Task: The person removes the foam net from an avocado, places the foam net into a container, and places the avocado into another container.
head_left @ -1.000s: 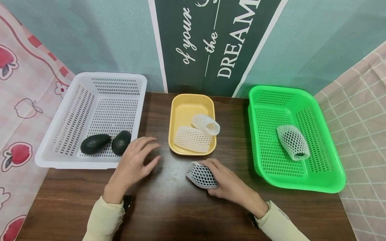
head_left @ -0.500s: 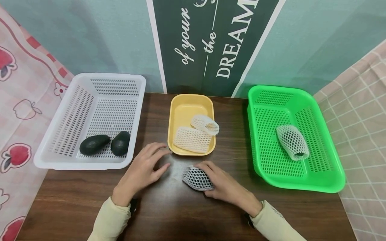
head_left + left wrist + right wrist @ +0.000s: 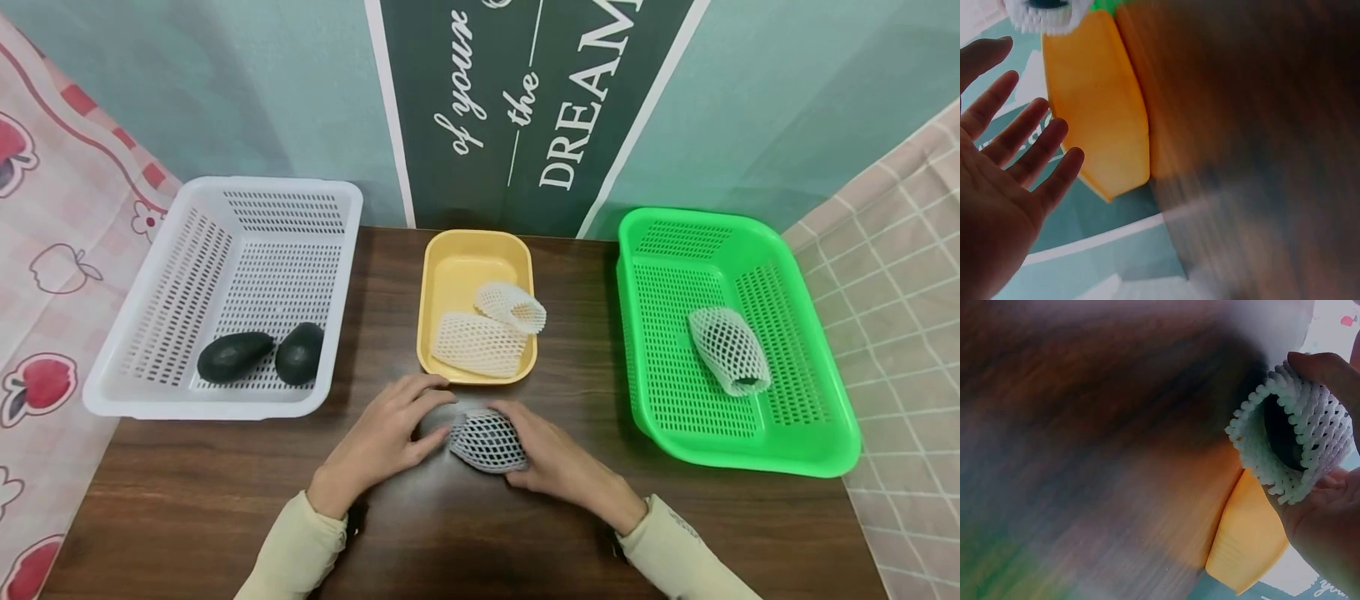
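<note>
The right hand (image 3: 551,458) grips an avocado (image 3: 1282,434) wrapped in a white foam net (image 3: 489,442), over the surface (image 3: 480,542) just in front of a yellow tray (image 3: 465,279). The left hand (image 3: 386,437) is just beside the net's other end, its fingers spread and holding nothing; I can't tell whether they touch it. Two loose nets (image 3: 480,343) lie in the tray, one hanging over its rim. Out to the person's left, a white basket (image 3: 217,408) holds two bare avocados (image 3: 234,357); to the right, a green basket (image 3: 738,462) holds another netted piece (image 3: 727,350).
</note>
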Demonstrator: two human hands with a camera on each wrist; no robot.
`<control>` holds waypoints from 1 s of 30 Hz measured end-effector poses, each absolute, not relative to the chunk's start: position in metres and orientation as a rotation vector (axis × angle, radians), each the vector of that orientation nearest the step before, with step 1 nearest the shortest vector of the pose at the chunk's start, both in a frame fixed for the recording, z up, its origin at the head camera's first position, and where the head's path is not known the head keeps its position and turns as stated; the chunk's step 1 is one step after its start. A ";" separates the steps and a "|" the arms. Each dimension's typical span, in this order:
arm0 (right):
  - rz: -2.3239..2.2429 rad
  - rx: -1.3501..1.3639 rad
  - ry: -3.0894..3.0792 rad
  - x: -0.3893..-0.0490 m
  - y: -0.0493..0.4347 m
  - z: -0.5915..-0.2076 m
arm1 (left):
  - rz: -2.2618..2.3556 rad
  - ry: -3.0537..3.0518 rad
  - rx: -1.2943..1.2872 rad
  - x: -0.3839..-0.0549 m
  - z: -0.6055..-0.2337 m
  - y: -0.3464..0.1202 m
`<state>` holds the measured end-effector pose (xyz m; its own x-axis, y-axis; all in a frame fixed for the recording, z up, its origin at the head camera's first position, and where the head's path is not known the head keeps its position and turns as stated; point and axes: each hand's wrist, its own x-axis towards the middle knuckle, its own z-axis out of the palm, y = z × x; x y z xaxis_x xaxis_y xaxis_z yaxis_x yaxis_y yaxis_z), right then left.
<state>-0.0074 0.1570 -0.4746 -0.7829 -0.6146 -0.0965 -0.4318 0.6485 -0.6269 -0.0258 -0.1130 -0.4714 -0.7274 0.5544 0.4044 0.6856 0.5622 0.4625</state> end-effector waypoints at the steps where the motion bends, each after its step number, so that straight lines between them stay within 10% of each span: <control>1: -0.873 -0.818 2.564 -0.008 0.158 -0.474 | -0.911 -2.589 -1.051 -0.025 -0.472 -0.111; 30: -0.894 -0.806 2.725 -0.013 0.174 -0.473 | -0.962 -2.759 -1.119 -0.019 -0.480 -0.095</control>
